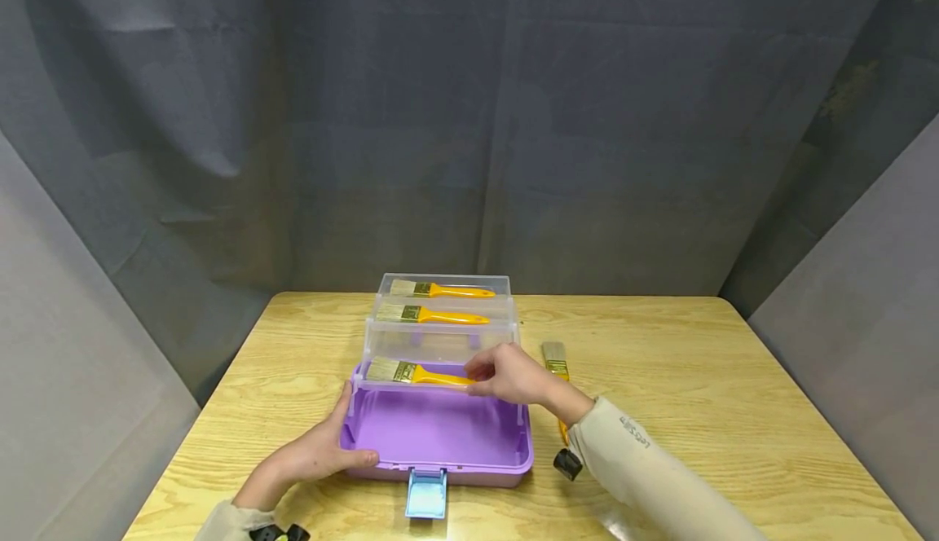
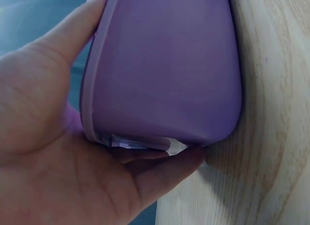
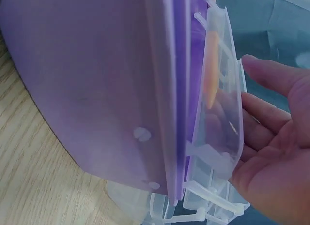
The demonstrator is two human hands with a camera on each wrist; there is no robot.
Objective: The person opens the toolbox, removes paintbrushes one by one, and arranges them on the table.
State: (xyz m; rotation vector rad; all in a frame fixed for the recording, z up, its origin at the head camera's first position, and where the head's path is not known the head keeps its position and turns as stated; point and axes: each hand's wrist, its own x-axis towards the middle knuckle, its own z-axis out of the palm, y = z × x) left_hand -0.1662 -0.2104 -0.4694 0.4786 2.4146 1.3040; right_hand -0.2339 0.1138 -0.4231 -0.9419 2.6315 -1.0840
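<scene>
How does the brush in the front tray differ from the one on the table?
The tray brush lies crosswise, bristles to the left; the table brush has its bristles toward the far edge. The tray brush sits in a clear tray, the table brush on the table. The right hand is at the tray brush's handle end; the right arm crosses the table brush. Both have yellow handles and pale bristles.

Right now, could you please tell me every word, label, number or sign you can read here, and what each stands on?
No text can be read with certainty.
Right sleeve: small dark lettering, too small and blurred to quote.
Brushes: dark marks on their metal bands, too small to read.
Purple box: no lettering shows.
</scene>
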